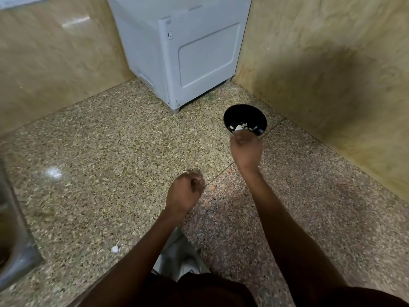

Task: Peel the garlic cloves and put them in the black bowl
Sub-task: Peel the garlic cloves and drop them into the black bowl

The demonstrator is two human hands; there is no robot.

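Both hands' fingers curled: right hand [246,149] at black bowl [244,115] rim; left hand [184,190] fisted, contents indiscernible.

We see a black bowl [244,116] holding white garlic pieces [240,126] on a speckled beige-brown countertop [115,138]. Far behind stands a pale grey appliance [188,52] between tan marbled walls [332,63].

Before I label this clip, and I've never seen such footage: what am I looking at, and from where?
One camera, worn on a person's head, looks down at their two bare hands over a speckled stone counter. The right hand reaches to the near rim of a black bowl holding a few pale pieces, probably garlic. The left hand is curled; motion blur hides whether its grip holds anything. A white appliance stands in the corner, and a pale scrap lies near the counter's edge.
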